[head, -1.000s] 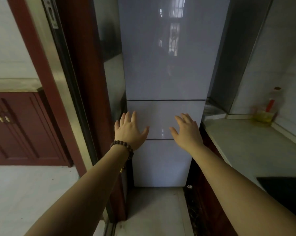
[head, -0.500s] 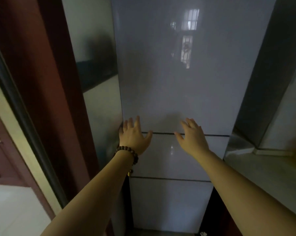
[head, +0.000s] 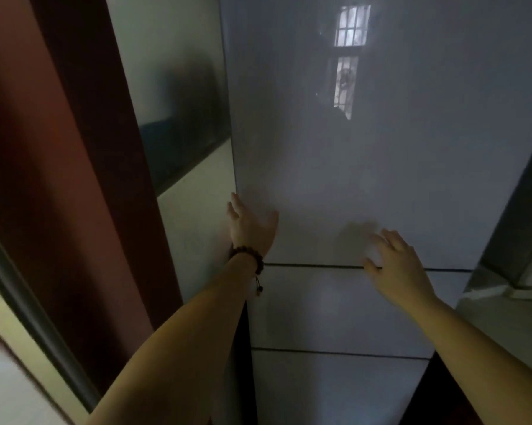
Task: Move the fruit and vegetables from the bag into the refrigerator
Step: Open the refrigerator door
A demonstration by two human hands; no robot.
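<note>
A tall glossy grey refrigerator [head: 366, 154] fills the middle of the view, its doors closed. My left hand [head: 251, 228], a bead bracelet on its wrist, lies against the left edge of the upper door, its fingers reaching round that edge. My right hand [head: 396, 265] hovers with spread fingers at the seam between the upper door and the middle drawer [head: 329, 308]. The lower drawer [head: 329, 391] is below. No bag, fruit or vegetables are in view.
A dark red door frame [head: 84, 179] stands close on the left, next to the refrigerator's reflective side panel [head: 191, 124]. A pale countertop [head: 510, 320] begins at the right edge.
I have come closer to the refrigerator and the view has tilted up. My left hand has slid up onto the left edge of the upper door; my right hand has risen to the seam.
</note>
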